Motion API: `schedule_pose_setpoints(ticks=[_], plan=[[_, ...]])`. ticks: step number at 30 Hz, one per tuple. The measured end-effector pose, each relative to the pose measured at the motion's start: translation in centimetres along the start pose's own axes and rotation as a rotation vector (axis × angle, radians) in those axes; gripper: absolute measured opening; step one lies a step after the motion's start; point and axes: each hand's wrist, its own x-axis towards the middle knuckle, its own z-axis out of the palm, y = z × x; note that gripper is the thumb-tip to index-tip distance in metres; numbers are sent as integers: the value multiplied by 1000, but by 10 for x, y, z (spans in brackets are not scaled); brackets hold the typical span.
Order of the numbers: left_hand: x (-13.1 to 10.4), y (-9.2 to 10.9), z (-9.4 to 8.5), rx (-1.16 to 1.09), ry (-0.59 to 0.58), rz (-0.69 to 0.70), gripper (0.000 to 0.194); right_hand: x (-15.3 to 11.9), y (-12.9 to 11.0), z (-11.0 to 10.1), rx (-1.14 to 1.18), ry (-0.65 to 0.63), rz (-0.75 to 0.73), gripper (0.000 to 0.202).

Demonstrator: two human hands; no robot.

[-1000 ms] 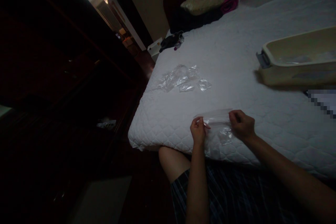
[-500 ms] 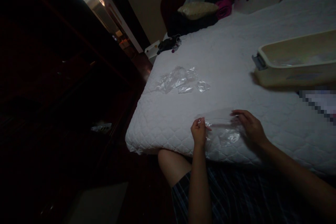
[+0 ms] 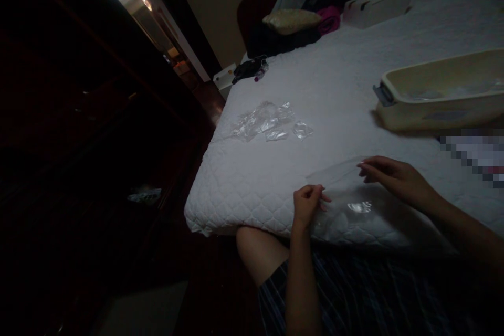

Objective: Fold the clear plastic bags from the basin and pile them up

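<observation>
Between my hands a clear plastic bag [image 3: 360,207] is stretched over the near edge of the bed, its outline faint against the white cover. My left hand [image 3: 309,202] pinches its left side, thumb and forefinger together. At the bag's upper right, my right hand [image 3: 397,176] grips the film with its fingertips. Farther off on the bed lie several crumpled clear plastic bags [image 3: 263,121], with one small folded clear bag [image 3: 302,130] just to their right.
A beige plastic bin [image 3: 437,107] with a grey latch stands at the right, clear plastic inside it. A white box [image 3: 378,8], a beige cushion [image 3: 291,21] and a magenta cloth roll [image 3: 328,20] are at the bed's head. The white quilted bed [image 3: 236,189] ends at my knees.
My right hand has moved right, away from the left one, and the clear bag between them is spread wider. My left hand has shifted slightly right and down. The view has turned a little.
</observation>
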Motion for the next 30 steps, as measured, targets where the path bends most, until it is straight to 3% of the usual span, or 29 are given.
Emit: schedule_pose_setpoints(ticks=[5, 13, 16, 19, 24, 30], plan=[[-10, 16, 1, -43, -108, -22, 53, 1, -11, -31, -97, -115, 25, 54], [-17, 44, 3, -152, -304, 10, 49, 14, -32, -69, -89, -17, 6, 54], [-14, 48, 3, -118, -310, 13, 49, 24, -30, -73, -113, 16, -12, 54], [-9, 48, 2, -59, -283, -18, 54, 36, -22, -71, -113, 15, 1, 56], [-1, 34, 1, -63, -353, -145, 60, 60, -6, -52, -87, -85, 52, 63], [6, 12, 4, 67, -103, -89, 34, 91, 29, -20, -122, -196, 69, 70]])
